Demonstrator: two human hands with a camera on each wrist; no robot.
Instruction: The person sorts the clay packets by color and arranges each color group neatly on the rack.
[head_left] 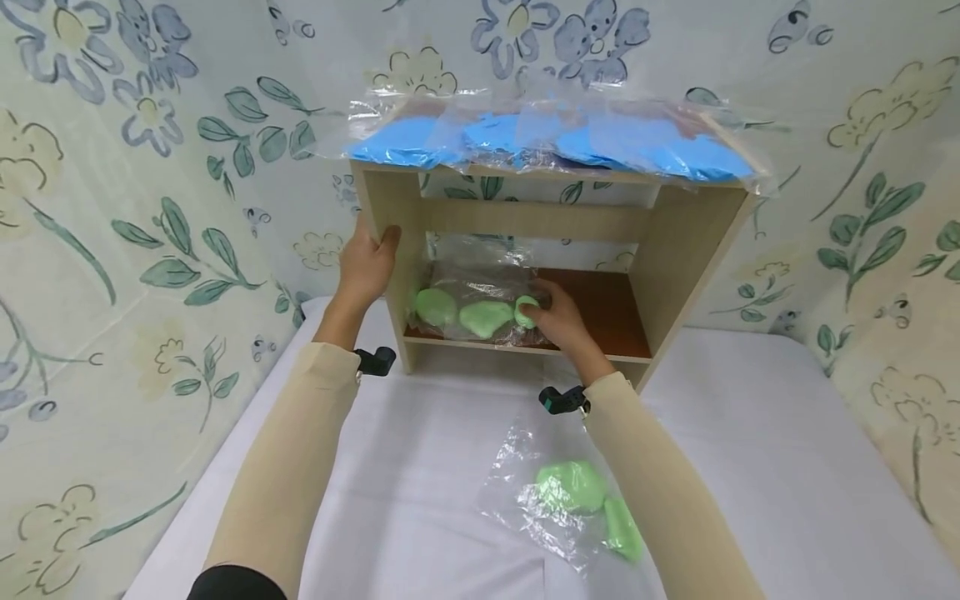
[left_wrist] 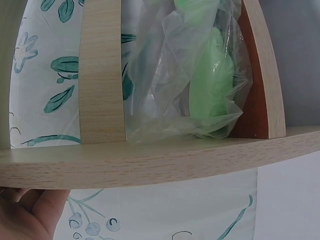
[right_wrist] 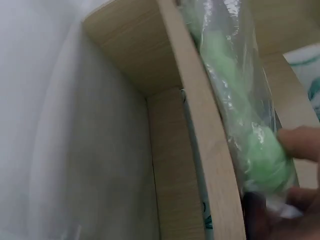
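Observation:
A small wooden shelf unit (head_left: pixel 690 250) stands at the back of the table. My left hand (head_left: pixel 367 265) grips its left side panel, thumb at the front edge; the left wrist view shows part of that hand (left_wrist: pixel 30 212) against the panel's outer face. On the reddish-brown lower shelf lies a clear plastic bag (head_left: pixel 483 292) with several soft green lumps inside. My right hand (head_left: pixel 561 317) reaches into the shelf unit and pinches the right end of this bag around one green lump (right_wrist: pixel 267 157). The fingertips behind the bag are partly hidden.
Blue pieces in clear plastic bags (head_left: pixel 555 142) cover the unit's top. Another clear bag with green lumps (head_left: pixel 573 487) lies on the white-covered table (head_left: pixel 420 500), by my right forearm. Flower-patterned cloth (head_left: pixel 187 208) hangs behind and at the sides.

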